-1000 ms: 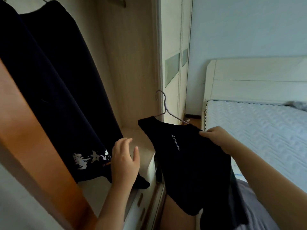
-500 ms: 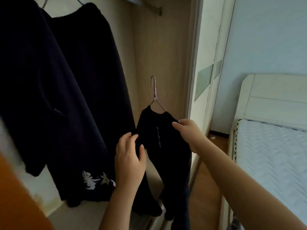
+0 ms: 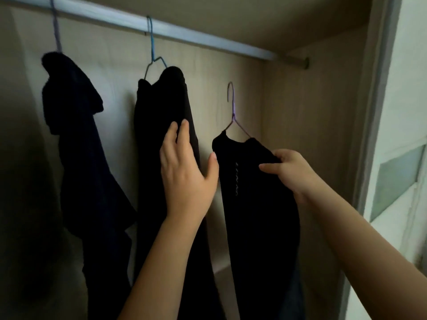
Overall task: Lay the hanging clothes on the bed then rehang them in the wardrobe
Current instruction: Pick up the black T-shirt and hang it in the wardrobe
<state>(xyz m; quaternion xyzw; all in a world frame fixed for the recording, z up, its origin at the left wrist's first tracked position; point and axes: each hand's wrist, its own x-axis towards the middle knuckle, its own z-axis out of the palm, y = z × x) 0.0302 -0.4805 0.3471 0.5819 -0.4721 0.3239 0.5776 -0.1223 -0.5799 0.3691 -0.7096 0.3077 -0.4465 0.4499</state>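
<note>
My right hand (image 3: 292, 173) grips a black garment (image 3: 256, 204) by its shoulder; the garment sits on a purple wire hanger (image 3: 233, 112) whose hook is in the air below the wardrobe rail (image 3: 184, 31), not on it. My left hand (image 3: 187, 172) is open with fingers spread, resting against a black garment (image 3: 161, 135) that hangs from a blue hanger (image 3: 151, 47) on the rail. Further left, a dark navy garment (image 3: 78, 146) hangs from another purple hanger (image 3: 56, 31).
The wardrobe's wooden back and right side wall (image 3: 312, 135) close in the space. A white sliding door frame with a glass panel (image 3: 397, 181) stands at the right. A free stretch of rail lies to the right of the blue hanger.
My view has swung from the bed up into the wardrobe. My right hand has lifted the black garment on its hanger towards the rail, and my left hand has risen onto the hanging garment.
</note>
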